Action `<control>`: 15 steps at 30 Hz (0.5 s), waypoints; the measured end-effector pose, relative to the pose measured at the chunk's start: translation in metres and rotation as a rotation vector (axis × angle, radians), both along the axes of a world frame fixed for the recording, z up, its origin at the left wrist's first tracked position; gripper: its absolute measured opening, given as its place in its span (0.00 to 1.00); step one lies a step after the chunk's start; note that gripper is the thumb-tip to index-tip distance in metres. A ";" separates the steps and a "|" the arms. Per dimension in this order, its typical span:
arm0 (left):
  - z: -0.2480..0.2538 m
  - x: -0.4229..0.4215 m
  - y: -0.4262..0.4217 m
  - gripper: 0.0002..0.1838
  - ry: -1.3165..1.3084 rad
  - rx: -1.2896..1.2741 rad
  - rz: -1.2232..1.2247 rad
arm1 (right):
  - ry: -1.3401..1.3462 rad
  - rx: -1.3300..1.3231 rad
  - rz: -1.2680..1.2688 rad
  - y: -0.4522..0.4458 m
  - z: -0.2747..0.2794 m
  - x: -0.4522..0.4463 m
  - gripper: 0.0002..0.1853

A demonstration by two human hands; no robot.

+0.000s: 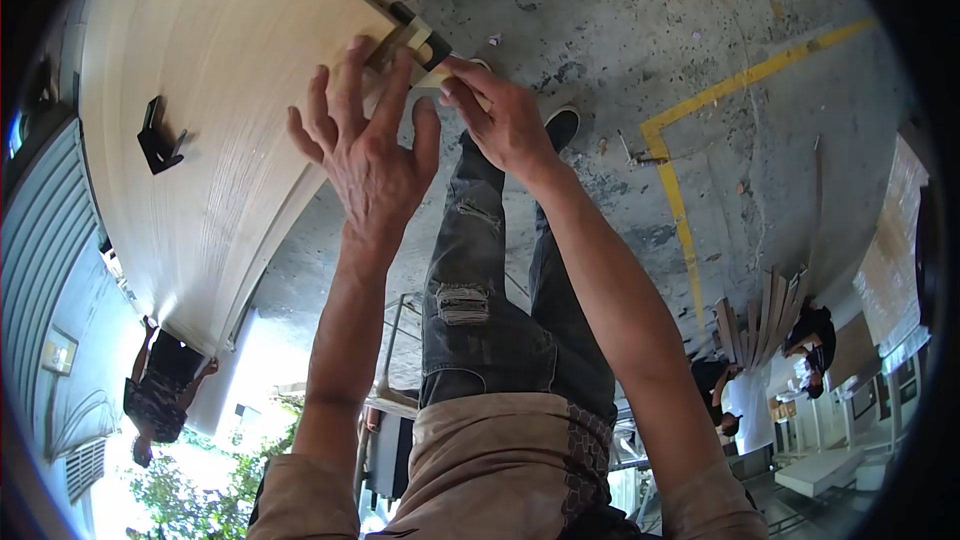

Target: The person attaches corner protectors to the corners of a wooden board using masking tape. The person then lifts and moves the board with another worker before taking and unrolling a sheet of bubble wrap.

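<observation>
A large pale wood-grain panel [225,50] fills the upper left. At its corner sits a small fitting with black ends and a brassy middle [410,38]. My left hand [365,145] has its fingers spread, the fingertips over the panel's edge beside the fitting. My right hand [503,120] is closed, thumb and forefinger pinched at the fitting's lower black end; what lies between them is partly hidden by the fingers. A black angled bracket or handle [158,137] stands on the panel farther left.
Stained concrete floor [590,30] carries a yellow painted line [745,85]. A person in dark clothes [160,390] stands at the panel's far end. More people [815,340] are at the lower right beside stacked boards [760,325]. Ripped jeans and shoes show below my hands.
</observation>
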State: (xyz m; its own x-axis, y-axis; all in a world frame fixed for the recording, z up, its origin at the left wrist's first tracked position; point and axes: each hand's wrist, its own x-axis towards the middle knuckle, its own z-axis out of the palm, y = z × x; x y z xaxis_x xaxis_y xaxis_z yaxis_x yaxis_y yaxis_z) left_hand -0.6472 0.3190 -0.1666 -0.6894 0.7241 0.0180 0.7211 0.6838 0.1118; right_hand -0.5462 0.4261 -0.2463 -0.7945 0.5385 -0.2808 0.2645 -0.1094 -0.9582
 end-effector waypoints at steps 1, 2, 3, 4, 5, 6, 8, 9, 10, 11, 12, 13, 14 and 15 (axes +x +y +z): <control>-0.004 0.001 -0.001 0.28 0.004 0.030 0.006 | 0.022 0.020 -0.003 -0.002 -0.003 0.000 0.17; -0.010 0.000 -0.004 0.29 0.008 0.058 0.013 | 0.024 0.069 -0.002 -0.002 -0.004 -0.001 0.17; -0.018 -0.001 -0.005 0.30 0.013 0.089 0.023 | 0.028 0.118 0.003 -0.001 -0.008 -0.004 0.17; -0.027 -0.005 -0.007 0.30 0.057 0.129 0.010 | 0.031 0.165 0.010 0.001 -0.011 -0.006 0.17; -0.034 -0.006 -0.006 0.29 0.072 0.162 0.014 | 0.030 0.163 0.020 0.002 -0.019 -0.009 0.17; -0.040 -0.008 -0.005 0.28 0.088 0.192 0.022 | 0.031 0.159 0.034 0.002 -0.026 -0.012 0.16; -0.044 -0.010 -0.003 0.24 0.116 0.240 0.041 | 0.017 0.109 0.045 -0.003 -0.030 -0.020 0.16; -0.047 -0.009 -0.004 0.25 0.090 0.253 0.047 | 0.004 0.070 0.040 0.000 -0.027 -0.023 0.15; -0.051 -0.010 -0.006 0.25 0.071 0.266 0.053 | -0.001 0.031 0.035 0.003 -0.026 -0.027 0.15; -0.052 -0.011 -0.007 0.26 0.061 0.276 0.059 | 0.043 0.051 0.053 0.004 -0.034 -0.025 0.15; -0.052 -0.008 -0.004 0.27 0.032 0.294 0.084 | 0.097 0.069 0.071 0.007 -0.044 -0.024 0.14; -0.051 -0.005 -0.002 0.26 0.001 0.305 0.135 | 0.015 0.154 0.158 0.015 -0.035 -0.025 0.14; -0.047 -0.008 0.004 0.26 0.092 0.316 0.116 | -0.057 0.241 0.246 0.025 -0.020 -0.026 0.14; -0.054 -0.007 0.003 0.26 0.111 0.318 0.143 | -0.088 0.165 0.324 0.030 -0.022 -0.026 0.15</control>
